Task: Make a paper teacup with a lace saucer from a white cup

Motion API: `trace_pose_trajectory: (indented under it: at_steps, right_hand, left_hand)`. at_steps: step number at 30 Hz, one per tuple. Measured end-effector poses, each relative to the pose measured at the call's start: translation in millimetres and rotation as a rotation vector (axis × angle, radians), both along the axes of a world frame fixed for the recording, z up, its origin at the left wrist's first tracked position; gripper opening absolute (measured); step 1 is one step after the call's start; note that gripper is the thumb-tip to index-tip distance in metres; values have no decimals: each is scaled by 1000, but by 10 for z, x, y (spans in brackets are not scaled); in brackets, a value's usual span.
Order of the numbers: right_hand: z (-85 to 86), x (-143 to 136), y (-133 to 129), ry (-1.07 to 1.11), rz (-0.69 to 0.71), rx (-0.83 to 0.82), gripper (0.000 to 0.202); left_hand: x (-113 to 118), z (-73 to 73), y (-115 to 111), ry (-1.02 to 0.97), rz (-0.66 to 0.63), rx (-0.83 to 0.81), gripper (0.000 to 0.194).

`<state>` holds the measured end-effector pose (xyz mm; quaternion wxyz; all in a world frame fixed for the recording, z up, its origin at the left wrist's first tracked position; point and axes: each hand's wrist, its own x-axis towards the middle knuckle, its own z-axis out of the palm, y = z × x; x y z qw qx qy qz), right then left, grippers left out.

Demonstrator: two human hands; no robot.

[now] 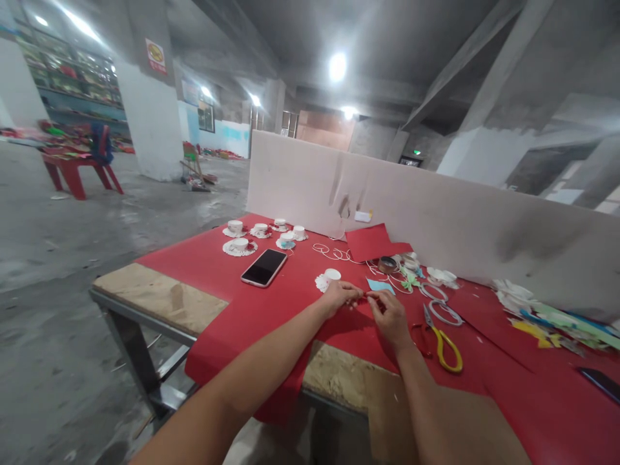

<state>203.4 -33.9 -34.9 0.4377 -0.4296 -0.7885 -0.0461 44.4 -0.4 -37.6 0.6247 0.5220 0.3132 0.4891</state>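
My left hand (341,296) and my right hand (389,315) meet above the red sheet (300,323) that covers the table. Fingertips of both are pinched on a small dark-red piece (365,294), too small to make out; it may be paper. Just beyond my left hand stands a small white cup-like piece (332,274) on a lacy white base. A light-blue paper piece (381,285) lies right behind my right hand. To the right of that hand, scissors with yellow handles (448,352) lie on the sheet, blades pointing away.
Several white cups on saucers (241,245) stand at the back left, near a phone (264,267). Behind my hands lie a tape roll (388,265), white wire loops (334,252) and paper scraps. A white board (411,200) rises along the far edge. Another phone (600,382) lies far right.
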Motion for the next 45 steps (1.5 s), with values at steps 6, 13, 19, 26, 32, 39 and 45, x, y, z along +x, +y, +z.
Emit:
trace_pose_trajectory:
  at_steps: [6,13,19,26,32,39,45]
  right_hand:
    - [0,-47,-30,25,14,-55,17]
    - [-31,-47,6,22,-55,-6,13]
    - [-8,-27,3,73,-42,-13,17]
    - [81,-31,-30,426,98,-340,23]
    - [96,-19,-42,501,164,-422,24]
    - [77,10,-19,363,79,-291,22]
    - [74,51,-25,262,-24,-141,18]
  left_hand:
    - [-7,-30,41,-17,25,-26,15]
    - [22,-44,5,-47,-27,6,21]
    - [-1,-42,23,-68,-57,-12,29]
    - [-84,40,-18,-166,-311,66,55]
    - [-104,50,-6,-85,-301,164,54]
    - [-103,61,1,-2,-188,209,55]
    - [-97,5,78,-37,-144,241,54]
